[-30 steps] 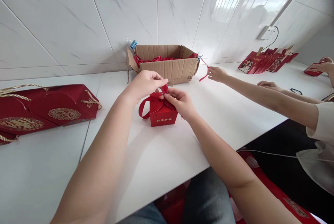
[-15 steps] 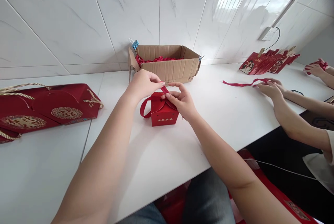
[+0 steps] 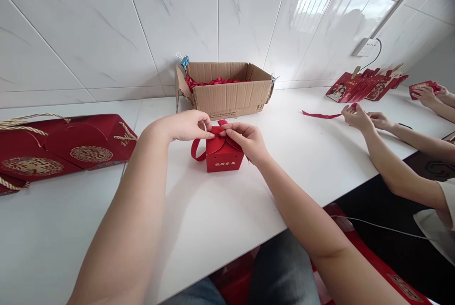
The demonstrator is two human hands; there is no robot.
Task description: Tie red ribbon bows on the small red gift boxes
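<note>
A small red gift box (image 3: 223,157) with gold lettering stands on the white table (image 3: 220,210) in the middle. A red ribbon (image 3: 197,149) loops out from its left side and crosses its top. My left hand (image 3: 186,125) pinches the ribbon at the top of the box, fingers closed. My right hand (image 3: 245,139) meets it from the right, fingertips also closed on the ribbon above the box's curved flaps.
An open cardboard box (image 3: 227,88) with red ribbons stands behind, against the tiled wall. Flat red gift bags (image 3: 60,146) with rope handles lie at the left. A co-worker's hands (image 3: 359,118) hold a ribbon (image 3: 322,115) at the right; more red bags (image 3: 362,86) lie beyond.
My hands have dropped closer to the box top, pulling the ribbon down. The co-worker's hand drew a ribbon away from the cardboard box toward the right.
</note>
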